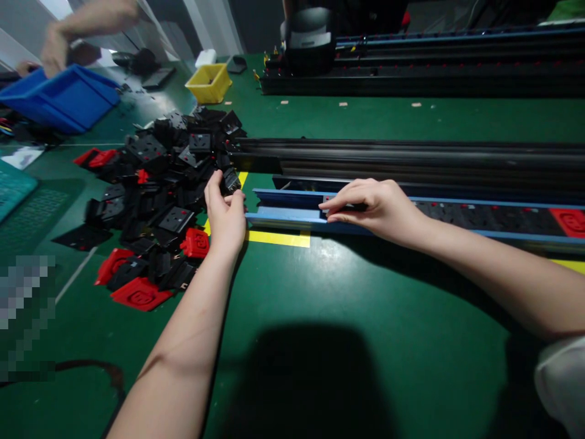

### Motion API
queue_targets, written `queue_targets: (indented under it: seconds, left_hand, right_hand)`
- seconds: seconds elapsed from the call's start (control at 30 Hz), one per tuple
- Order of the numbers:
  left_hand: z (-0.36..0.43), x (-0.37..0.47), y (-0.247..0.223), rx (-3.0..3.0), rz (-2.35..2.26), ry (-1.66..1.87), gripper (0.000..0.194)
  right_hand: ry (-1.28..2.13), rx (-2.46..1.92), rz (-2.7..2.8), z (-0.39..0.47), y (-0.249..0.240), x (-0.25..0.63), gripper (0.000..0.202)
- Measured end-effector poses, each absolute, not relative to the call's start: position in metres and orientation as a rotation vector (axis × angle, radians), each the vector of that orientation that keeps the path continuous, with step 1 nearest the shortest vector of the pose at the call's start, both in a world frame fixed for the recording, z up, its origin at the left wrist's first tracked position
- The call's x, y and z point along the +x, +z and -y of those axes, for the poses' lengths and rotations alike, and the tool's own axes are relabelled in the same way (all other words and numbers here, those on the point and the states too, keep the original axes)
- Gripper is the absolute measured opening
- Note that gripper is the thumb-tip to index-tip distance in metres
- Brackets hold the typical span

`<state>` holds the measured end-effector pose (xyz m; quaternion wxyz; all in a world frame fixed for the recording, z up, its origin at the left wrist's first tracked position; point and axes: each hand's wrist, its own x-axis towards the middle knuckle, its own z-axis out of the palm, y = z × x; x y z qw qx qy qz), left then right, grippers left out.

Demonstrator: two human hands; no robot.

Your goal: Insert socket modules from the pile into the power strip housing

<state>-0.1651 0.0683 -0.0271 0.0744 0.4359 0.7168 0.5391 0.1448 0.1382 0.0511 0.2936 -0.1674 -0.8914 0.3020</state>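
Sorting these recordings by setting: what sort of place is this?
Probably an assembly workshop: a green worktop bears a heap of black and red parts, a long blue channel is partly filled with similar parts, and another person's hand is at a blue bin.

Assembly workshop | green worktable (283,286) | heaped black modules (175,219) | blue bin (85,100) | long black rails (411,157)

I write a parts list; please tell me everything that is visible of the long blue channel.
The blue channel is long, open-topped, with two side walls, seemingly metal. It lies on the green table, leaving view at right. Bare inside at left, it holds black modules and a red module farther right. The right hand reaches over it, contact unclear.
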Motion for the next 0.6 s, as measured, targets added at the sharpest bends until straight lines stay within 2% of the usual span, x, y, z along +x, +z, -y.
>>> queue_targets:
  seconds: [0.2,0.3,0.43,0.6]
  left_hand:
    - [-0.059,-0.165,-0.010,1.327,-2.300,1.579,0.041]
    - [-0.053,-0.160,-0.005,1.398,-2.363,1.555,0.032]
    - [-0.048,-0.158,-0.005,1.398,-2.376,1.564,0.030]
    - [-0.048,-0.154,-0.004,1.228,-2.319,1.656,0.026]
  right_hand:
    - [0.670,-0.440,2.404,-0.138,0.053,0.146,0.032]
    - [0.790,-0.431,2.408,-0.137,0.055,0.148,0.025]
    - [0.969,-0.484,2.426,-0.136,0.058,0.148,0.020]
    - [0.972,-0.488,2.421,-0.136,0.060,0.147,0.017]
